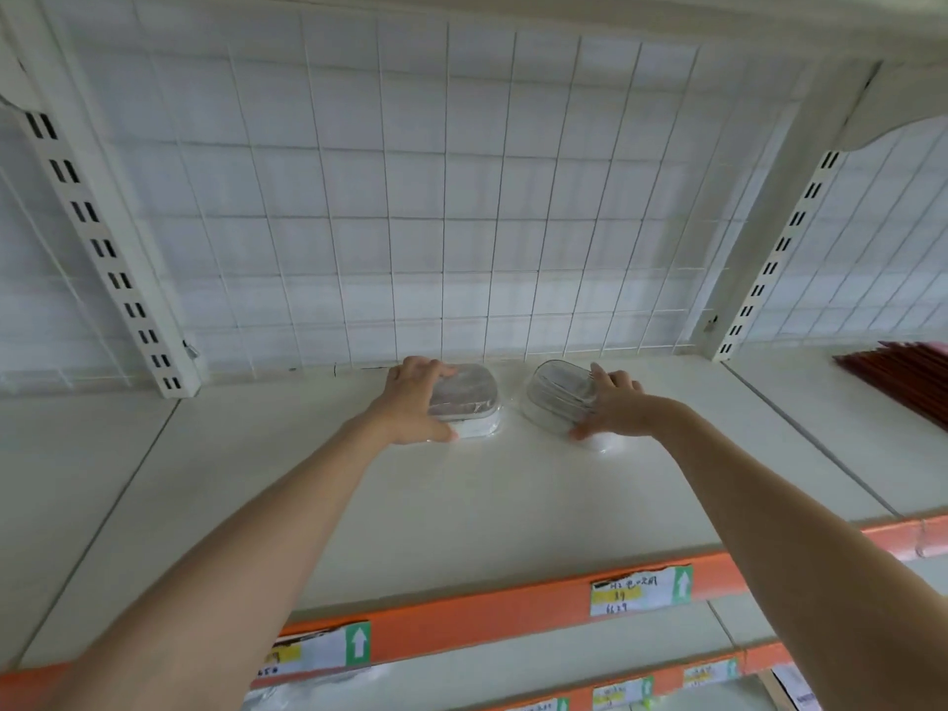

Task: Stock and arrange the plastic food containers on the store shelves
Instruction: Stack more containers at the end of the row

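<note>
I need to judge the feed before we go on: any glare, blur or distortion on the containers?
Head view: wide-angle bending curves the shelf edges and uprights; soft even light, faint shadows; both clear containers, left and right, look slightly soft with mild sheen; price labels blurred.

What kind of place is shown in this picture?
Most likely a shop aisle. The white shelf has an orange front strip with handwritten price labels, a wire grid back, and two plastic containers being set at the rear.
</note>
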Demonstrator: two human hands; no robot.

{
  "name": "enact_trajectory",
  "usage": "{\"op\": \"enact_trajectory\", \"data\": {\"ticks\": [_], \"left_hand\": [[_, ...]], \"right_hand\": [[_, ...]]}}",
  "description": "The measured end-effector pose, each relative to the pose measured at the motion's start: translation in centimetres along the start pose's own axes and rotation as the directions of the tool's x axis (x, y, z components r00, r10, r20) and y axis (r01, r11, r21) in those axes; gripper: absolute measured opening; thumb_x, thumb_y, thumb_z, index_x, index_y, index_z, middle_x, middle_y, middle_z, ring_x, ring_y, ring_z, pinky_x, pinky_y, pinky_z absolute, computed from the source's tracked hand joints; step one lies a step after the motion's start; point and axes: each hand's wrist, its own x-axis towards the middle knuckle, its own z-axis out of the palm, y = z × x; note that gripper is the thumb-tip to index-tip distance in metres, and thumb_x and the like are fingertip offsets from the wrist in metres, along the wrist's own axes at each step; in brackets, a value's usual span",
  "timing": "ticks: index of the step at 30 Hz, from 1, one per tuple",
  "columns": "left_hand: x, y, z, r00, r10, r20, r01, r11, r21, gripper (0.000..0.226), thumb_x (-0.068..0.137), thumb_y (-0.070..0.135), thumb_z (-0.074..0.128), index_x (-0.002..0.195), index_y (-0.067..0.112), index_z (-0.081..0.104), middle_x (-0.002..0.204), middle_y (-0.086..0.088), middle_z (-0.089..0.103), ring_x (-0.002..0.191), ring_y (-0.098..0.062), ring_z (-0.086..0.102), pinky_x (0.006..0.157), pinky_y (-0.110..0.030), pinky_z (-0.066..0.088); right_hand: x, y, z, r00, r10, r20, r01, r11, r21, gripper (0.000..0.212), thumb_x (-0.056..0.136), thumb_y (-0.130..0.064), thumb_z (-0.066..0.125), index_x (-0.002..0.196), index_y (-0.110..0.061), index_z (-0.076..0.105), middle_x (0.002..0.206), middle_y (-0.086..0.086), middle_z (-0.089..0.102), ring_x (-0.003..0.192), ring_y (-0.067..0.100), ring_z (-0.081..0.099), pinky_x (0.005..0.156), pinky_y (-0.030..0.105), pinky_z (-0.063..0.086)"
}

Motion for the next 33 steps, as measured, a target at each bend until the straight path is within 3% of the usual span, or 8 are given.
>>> {"op": "enact_trajectory", "data": {"ticks": [7,15,20,24,28,33], "left_hand": [[1.4,-1.0,-0.1,0.999,0.035,0.0,-0.035,0.999,-0.039,0.085,0.066,0.015,0.078,0.138,0.028,0.035,0.136,0.0,0.026,0.13,-0.022,0.02,0.097,-0.024,0.024],[1.4,-1.3,0.4,1.0,-0.003,-0.028,0.001,0.997,-0.077,0.087,0.065,0.014,0.079,0.138,0.035,0.037,0.144,0.003,0.017,0.136,-0.022,0.01,0.104,-0.029,0.021],[1.2,-0.9,0.2,1.0,-0.015,-0.01,0.014,0.997,-0.072,0.086,0.067,0.015,0.079,0.138,0.036,0.038,0.134,0.004,0.024,0.131,-0.021,0.019,0.101,-0.026,0.021],[0.6,-1.1,-0.5,0.998,-0.018,-0.067,0.013,0.997,-0.082,0.085,0.062,0.014,0.084,0.135,0.032,0.043,0.132,0.001,0.032,0.129,-0.022,0.028,0.107,-0.03,0.026],[0.1,-0.5,-2.0,0.972,-0.093,-0.217,0.048,0.978,-0.203,0.083,0.057,0.023,0.09,0.122,0.028,0.039,0.129,0.0,0.039,0.122,-0.02,0.039,0.1,-0.035,0.038],[1.3,4.3,-2.2,0.963,-0.039,-0.266,-0.043,0.955,-0.294,0.083,0.057,0.032,0.09,0.122,0.029,0.038,0.129,0.004,0.038,0.119,-0.014,0.037,0.094,-0.028,0.035]], "right_hand": [[1.5,1.0,-0.4,0.996,-0.088,0.002,0.088,0.992,0.088,0.105,0.071,-0.031,0.079,0.15,-0.027,0.008,0.148,0.003,0.017,0.137,0.03,0.017,0.11,0.045,0.022],[2.9,0.3,-0.9,0.981,-0.179,0.078,0.181,0.983,-0.023,0.106,0.069,-0.027,0.079,0.146,-0.045,0.008,0.14,0.003,0.017,0.13,0.03,0.016,0.108,0.046,0.022],[3.3,0.3,-1.1,0.97,-0.224,0.092,0.228,0.973,-0.043,0.11,0.072,-0.027,0.077,0.149,-0.036,-0.001,0.144,0.006,0.016,0.136,0.03,0.016,0.11,0.045,0.022],[3.2,1.0,-0.7,0.969,-0.241,0.052,0.24,0.97,0.034,0.116,0.071,-0.027,0.08,0.15,-0.018,-0.005,0.151,0.005,0.014,0.14,0.028,0.014,0.113,0.044,0.022],[3.0,2.1,-0.8,0.949,-0.315,0.017,0.31,0.94,0.145,0.112,0.07,-0.025,0.082,0.15,-0.017,0.004,0.155,-0.001,0.012,0.141,0.023,0.02,0.113,0.039,0.024],[2.6,3.0,-1.7,0.921,-0.388,-0.027,0.389,0.92,0.041,0.113,0.072,-0.042,0.078,0.151,-0.017,0.002,0.158,-0.004,0.004,0.143,0.024,0.009,0.116,0.047,0.016]]}}
